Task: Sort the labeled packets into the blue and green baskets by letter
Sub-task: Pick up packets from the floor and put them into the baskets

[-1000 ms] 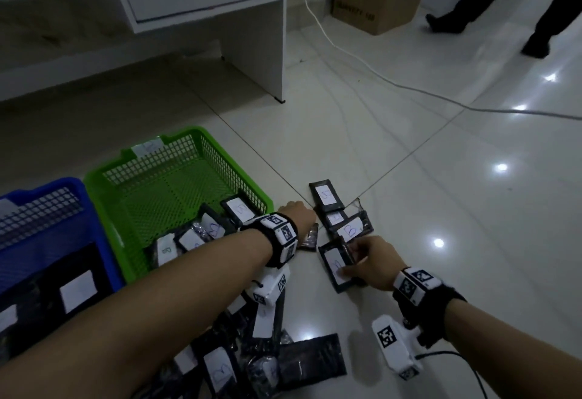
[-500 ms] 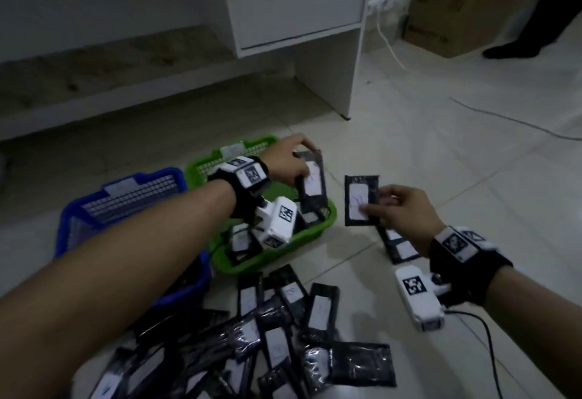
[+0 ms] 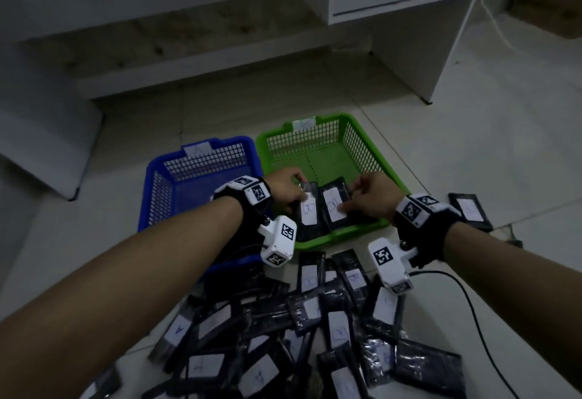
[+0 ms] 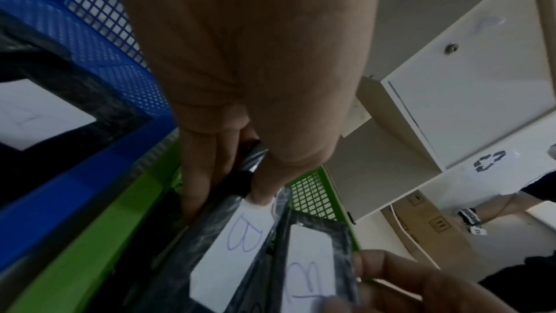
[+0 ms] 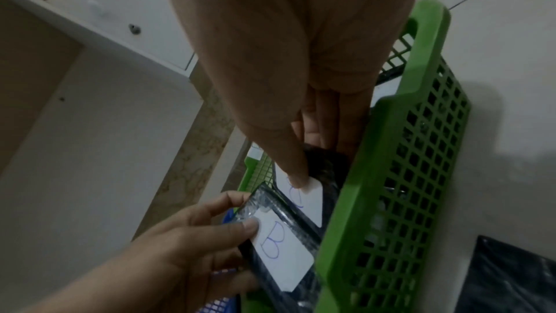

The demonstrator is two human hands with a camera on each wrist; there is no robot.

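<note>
Two black packets with white labels marked B are held side by side over the near end of the green basket (image 3: 362,146). My left hand (image 3: 288,192) pinches the left B packet (image 3: 308,212), thumb on its label (image 4: 237,246). My right hand (image 3: 370,195) pinches the right B packet (image 3: 334,205) with its thumb on the label (image 5: 304,196). The blue basket (image 3: 195,172) stands directly left of the green one and holds a dark packet with a white label (image 4: 39,113). Each basket carries a paper tag on its far rim.
A heap of several black labeled packets (image 3: 315,335) covers the floor in front of me. One more packet (image 3: 469,209) lies right of the green basket. A cable (image 3: 472,320) trails at right. A white cabinet (image 3: 409,21) and a low ledge stand behind the baskets.
Both hands lifted packets from the floor at right and carried them left over the green basket. My view swung left and down, so the baskets now sit in the centre.
</note>
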